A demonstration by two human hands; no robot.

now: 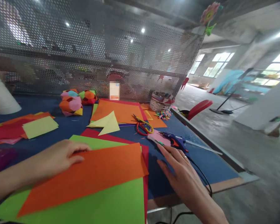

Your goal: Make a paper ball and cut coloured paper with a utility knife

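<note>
My left hand (pixel 66 155) lies over the folded orange sheet (pixel 100 174), thumb and fingers apart at its upper edge. Beneath it are a larger green sheet (pixel 114 202) and a red sheet (pixel 145 193). My right hand (pixel 179 171) is above the blue table with its fingers stretched out. Under its fingertips is a slender tool with a pale tip (pixel 154 140), partly hidden; I cannot tell whether they touch. A blue glue gun (pixel 175 140) lies just beyond that hand, beside pink paper (pixel 162 137). Red-and-yellow scissors (pixel 143 126) lie farther back.
Stacked orange paper (pixel 123 110) and pale yellow pieces (pixel 110 124) lie behind. Paper balls (pixel 71 105) and coloured sheets (pixel 11 127) are at left. A woven basket (pixel 162 101) stands near a perforated metal screen (pixel 130 53). The glue gun's cord (pixel 204 175) crosses the table's right edge.
</note>
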